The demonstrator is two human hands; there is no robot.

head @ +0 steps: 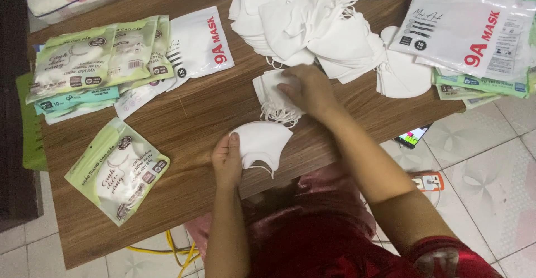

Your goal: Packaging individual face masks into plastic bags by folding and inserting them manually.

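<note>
Fingers: left hand (226,161) pinches a white mask (261,142) at its left edge, long axis left-right; right hand (306,90), seemingly curled, rests on a small stack (270,96) just beyond it on the table (184,116).

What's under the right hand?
The right hand rests on a small stack of white masks on the table. Their ear loops spill out; how many lie beneath is hidden.
</note>
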